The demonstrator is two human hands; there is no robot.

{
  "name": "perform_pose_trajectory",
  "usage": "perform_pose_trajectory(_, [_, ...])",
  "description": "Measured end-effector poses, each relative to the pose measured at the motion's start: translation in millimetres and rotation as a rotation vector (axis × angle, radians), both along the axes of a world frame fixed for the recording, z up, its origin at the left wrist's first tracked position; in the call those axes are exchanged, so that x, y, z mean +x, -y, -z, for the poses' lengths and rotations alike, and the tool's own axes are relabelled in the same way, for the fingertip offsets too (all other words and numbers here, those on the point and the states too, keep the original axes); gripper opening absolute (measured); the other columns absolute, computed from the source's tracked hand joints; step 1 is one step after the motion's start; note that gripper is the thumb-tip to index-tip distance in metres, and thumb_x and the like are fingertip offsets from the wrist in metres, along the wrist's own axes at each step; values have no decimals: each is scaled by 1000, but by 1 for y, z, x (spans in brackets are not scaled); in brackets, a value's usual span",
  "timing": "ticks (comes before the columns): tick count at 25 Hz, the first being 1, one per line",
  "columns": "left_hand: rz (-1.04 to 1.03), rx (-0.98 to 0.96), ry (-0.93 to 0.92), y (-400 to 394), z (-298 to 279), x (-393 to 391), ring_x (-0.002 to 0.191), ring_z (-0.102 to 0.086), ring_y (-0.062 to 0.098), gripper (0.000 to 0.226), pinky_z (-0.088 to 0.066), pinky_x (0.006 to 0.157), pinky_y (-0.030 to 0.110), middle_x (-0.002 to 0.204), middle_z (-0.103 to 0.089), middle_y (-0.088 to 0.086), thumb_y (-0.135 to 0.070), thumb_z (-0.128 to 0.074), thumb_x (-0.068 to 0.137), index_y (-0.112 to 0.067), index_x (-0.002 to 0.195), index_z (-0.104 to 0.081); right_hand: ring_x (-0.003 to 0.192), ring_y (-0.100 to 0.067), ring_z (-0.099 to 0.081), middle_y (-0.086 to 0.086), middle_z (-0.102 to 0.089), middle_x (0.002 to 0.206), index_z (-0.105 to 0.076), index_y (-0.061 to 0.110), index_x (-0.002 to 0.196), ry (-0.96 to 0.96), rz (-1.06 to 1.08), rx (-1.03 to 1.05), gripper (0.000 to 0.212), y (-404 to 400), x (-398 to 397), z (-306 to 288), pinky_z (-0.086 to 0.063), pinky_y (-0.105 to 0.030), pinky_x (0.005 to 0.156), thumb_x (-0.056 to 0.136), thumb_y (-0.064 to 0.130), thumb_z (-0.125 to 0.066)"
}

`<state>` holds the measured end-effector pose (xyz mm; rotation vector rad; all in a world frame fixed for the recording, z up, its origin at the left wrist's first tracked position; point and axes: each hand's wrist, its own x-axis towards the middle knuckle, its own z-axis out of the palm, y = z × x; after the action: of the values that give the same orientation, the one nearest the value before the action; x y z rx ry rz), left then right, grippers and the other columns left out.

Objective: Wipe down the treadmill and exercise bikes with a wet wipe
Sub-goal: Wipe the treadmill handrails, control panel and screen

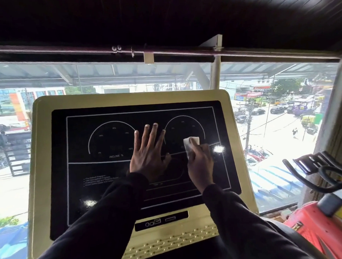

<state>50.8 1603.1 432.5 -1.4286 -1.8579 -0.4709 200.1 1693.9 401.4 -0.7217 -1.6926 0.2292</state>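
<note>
Pressing treadmill console — left hand splayed, right hand gripping wet wipe, window behind

The cream treadmill console carries a black display panel; a flat left hand and a white wet wipe press on it.

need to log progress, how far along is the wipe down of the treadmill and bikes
Early, it seems. Nothing shows as finished. In hand: the right hand holds the wet wipe against the treadmill's black console screen, by the right-hand dial, while the left hand lies flat on the screen. Left: the cream console frame, and the red exercise bike at the right, untouched.
</note>
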Motion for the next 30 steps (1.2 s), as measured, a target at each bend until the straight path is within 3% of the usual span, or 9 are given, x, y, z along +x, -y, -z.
perform_pose_trajectory(2, [-9, -3, -3, 1, 3, 2, 152, -1, 31, 82, 3, 121, 54, 165, -5, 10, -56, -35, 84, -16, 155, -25, 75, -19, -58, -10, -55, 100, -62, 17, 127, 113, -87, 123, 39, 13, -1, 13, -53, -32, 61, 94, 25, -42])
perform_pose_trajectory(4, [-7, 10, 3, 1, 3, 5, 152, -3, 32, 82, 3, 121, 53, 165, -6, 11, -56, -35, 84, -15, 155, -25, 72, -22, -60, -9, -55, 98, -60, 20, 128, 183, -106, 200, 37, 6, 8, 19, -54, -31, 59, 93, 18, -47])
perform_pose_trajectory(8, [-24, -1, 25, 2, 4, 8, 152, -1, 31, 84, 3, 121, 53, 165, -5, 9, -57, -33, 82, -17, 155, -23, 80, -25, -59, -11, -54, 104, -61, 16, 128, 11, 1, -102, 43, 8, 8, 16, -54, -35, 66, 89, -1, -54])
perform_pose_trajectory(14, [119, 46, 120, 12, 11, 16, 151, -12, 31, 67, -2, 121, 56, 160, -26, 11, -39, -34, 86, -13, 146, -43, 88, -17, -60, -2, -56, 109, -56, 23, 129, 185, -193, 9, 33, 24, 21, 26, -54, -33, 74, 99, 16, -45])
perform_pose_trajectory(16, [101, 17, 70, 14, 31, 24, 151, -11, 30, 64, 1, 121, 54, 161, -24, 10, -37, -33, 88, -13, 147, -42, 80, -17, -60, -2, -56, 103, -58, 28, 123, 248, -212, 122, 26, 32, 25, 38, -54, -33, 67, 100, 24, -45])
perform_pose_trajectory(18, [53, -15, 8, 14, 43, 27, 151, -10, 30, 65, 3, 121, 53, 163, -20, 10, -39, -32, 89, -13, 149, -38, 78, -18, -59, -5, -57, 99, -63, 24, 119, 172, -149, 111, 27, 24, 30, 45, -53, -30, 65, 99, 26, -45])
perform_pose_trajectory(21, [7, -10, -16, 13, 43, 27, 151, -11, 31, 66, 1, 120, 54, 163, -19, 11, -39, -32, 89, -12, 150, -37, 82, -16, -55, -11, -56, 104, -63, 12, 122, -27, 40, -126, 28, 15, 30, 39, -53, -33, 69, 99, 16, -48])
perform_pose_trajectory(25, [1, -8, -10, 13, 46, 27, 151, -9, 30, 66, 1, 120, 53, 163, -17, 10, -40, -33, 90, -13, 151, -34, 74, 4, -38, -1, -51, 94, -59, 26, 120, 256, -168, 156, 28, 40, 32, 62, -36, -9, 59, 99, 22, -40])
perform_pose_trajectory(30, [5, -1, 6, 14, 46, 29, 151, -11, 30, 66, 1, 121, 52, 163, -19, 9, -39, -36, 90, -13, 150, -36, 76, -6, -49, 5, -45, 100, -61, 21, 124, 48, -12, -197, 33, 31, 42, 66, -54, -26, 63, 96, 6, -52])
